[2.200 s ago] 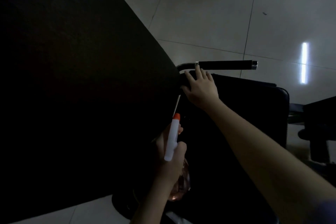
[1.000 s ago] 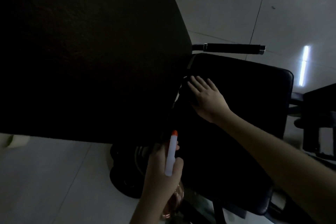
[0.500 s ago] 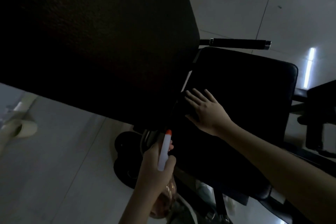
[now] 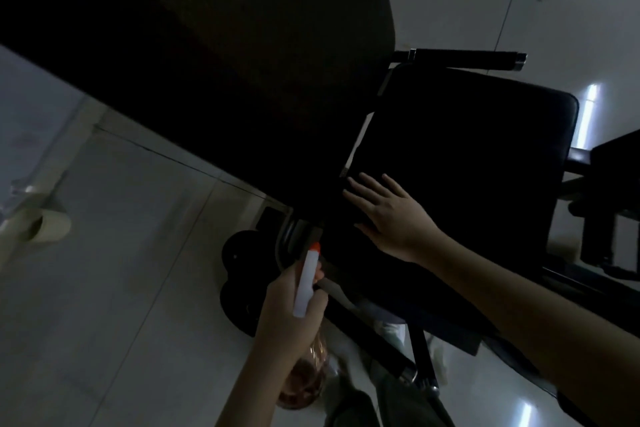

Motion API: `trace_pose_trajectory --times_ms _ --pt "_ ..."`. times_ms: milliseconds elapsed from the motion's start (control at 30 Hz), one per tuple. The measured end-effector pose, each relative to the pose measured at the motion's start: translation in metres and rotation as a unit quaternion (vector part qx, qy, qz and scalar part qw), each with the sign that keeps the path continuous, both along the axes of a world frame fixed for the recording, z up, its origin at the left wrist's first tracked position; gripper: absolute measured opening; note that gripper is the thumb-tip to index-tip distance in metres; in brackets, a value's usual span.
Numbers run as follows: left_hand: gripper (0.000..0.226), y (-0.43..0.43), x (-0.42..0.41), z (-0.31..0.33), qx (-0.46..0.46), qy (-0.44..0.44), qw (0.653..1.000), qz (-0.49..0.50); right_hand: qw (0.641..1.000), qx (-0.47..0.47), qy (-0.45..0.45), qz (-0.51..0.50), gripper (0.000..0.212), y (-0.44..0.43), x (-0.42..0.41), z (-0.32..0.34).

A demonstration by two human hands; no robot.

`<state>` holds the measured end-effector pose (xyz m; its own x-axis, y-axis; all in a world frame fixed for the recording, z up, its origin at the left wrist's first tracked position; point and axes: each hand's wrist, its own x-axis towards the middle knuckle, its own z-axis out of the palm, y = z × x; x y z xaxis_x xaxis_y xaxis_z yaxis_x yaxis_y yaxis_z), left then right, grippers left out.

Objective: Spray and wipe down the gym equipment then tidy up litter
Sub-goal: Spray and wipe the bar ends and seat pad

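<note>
Wiping has travelled down the seat pad (image 4: 485, 149) toward frame centre: right hand (image 4: 391, 215) flat, fingers spread; any cloth beneath is indiscernible. Left hand (image 4: 291, 308) grips the spray bottle (image 4: 306, 284), suggesting more spraying.

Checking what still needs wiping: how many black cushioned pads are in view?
2. The large back pad fills the upper left; the seat pad lies under the right hand. Others may be hidden in the dark.
</note>
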<state>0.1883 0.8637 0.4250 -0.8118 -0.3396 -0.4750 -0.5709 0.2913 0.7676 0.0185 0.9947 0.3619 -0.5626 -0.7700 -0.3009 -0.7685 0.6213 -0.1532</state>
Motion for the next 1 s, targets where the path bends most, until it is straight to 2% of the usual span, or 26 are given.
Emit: trace_pose_trajectory --times_ms 100,233,267,367,433,567,633,733,900,1000 --pt "0.029 -0.003 0.007 0.003 0.003 -0.008 1.0 0.001 1.0 0.012 -0.007 0.003 0.06 0.002 -0.019 -0.002" --pt "0.05 -0.005 0.014 0.004 0.013 -0.01 1.0 0.013 0.992 -0.014 0.016 -0.121 0.059 -0.028 0.003 -0.003" --pt "0.049 -0.005 0.015 0.003 0.017 -0.013 1.0 0.02 0.992 -0.019 0.016 -0.125 0.059 -0.033 0.016 -0.003" --pt "0.035 -0.007 0.018 0.002 0.027 -0.024 0.999 0.029 0.998 -0.04 0.005 -0.04 0.056 -0.02 0.047 -0.009" --pt "0.035 -0.008 0.019 0.002 0.031 -0.026 0.999 0.021 1.0 -0.024 0.011 0.002 0.053 0.001 0.052 -0.007" --pt "0.046 -0.012 0.018 0.004 0.028 -0.011 0.999 0.012 0.999 -0.004 0.037 -0.021 0.06 0.011 0.053 -0.005" --pt "0.053 -0.014 0.018 0.003 0.017 -0.008 1.0 0.0 0.997 -0.027 0.049 -0.056 0.063 -0.005 0.057 -0.006" --pt "0.053 -0.019 0.016 -0.002 0.015 -0.005 1.0 0.011 0.994 -0.034 0.037 -0.096 0.06 -0.034 0.064 -0.005" --pt "0.049 -0.029 0.013 -0.01 -0.008 -0.013 1.0 -0.026 0.999 -0.02 0.021 -0.029 0.053 -0.01 0.073 -0.008" --pt "0.044 -0.035 0.01 -0.009 -0.017 0.006 0.999 -0.033 1.0 -0.003 0.017 -0.002 0.056 0.013 0.079 -0.007"
